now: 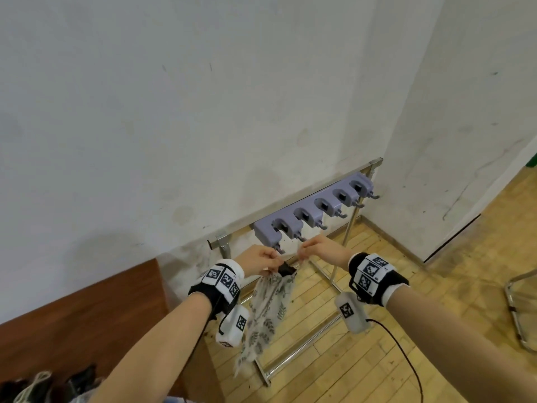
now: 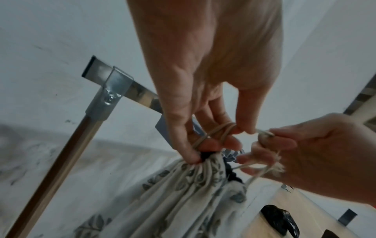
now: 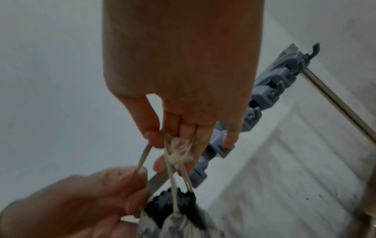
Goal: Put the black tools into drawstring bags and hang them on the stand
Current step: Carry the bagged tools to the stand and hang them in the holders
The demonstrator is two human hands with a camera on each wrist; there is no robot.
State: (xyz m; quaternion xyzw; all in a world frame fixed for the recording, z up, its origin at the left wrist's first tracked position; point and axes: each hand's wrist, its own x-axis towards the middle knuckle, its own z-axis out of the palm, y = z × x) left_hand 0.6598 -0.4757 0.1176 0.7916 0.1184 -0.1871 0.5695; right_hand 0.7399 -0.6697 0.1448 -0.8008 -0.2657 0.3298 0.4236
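A white drawstring bag [image 1: 266,312] with a grey leaf print hangs between my hands just below the stand's leftmost hooks. A black tool [image 1: 286,269] pokes out of its gathered mouth, also seen as the black tool [image 3: 173,201]. My left hand [image 1: 263,258] pinches the bag's mouth and has the cord [image 2: 213,133] looped over its fingers. My right hand [image 1: 315,250] pinches the knotted cord ends [image 3: 179,151], pulling the drawstring. The stand [image 1: 313,212] is a metal frame carrying a lilac rail with several hooks.
A brown table [image 1: 72,312] stands at the left against the white wall; more black tools and a cord [image 1: 35,385] lie at its near edge. A black cable [image 1: 406,362] trails over the wooden floor. A metal frame [image 1: 520,309] sits at the right.
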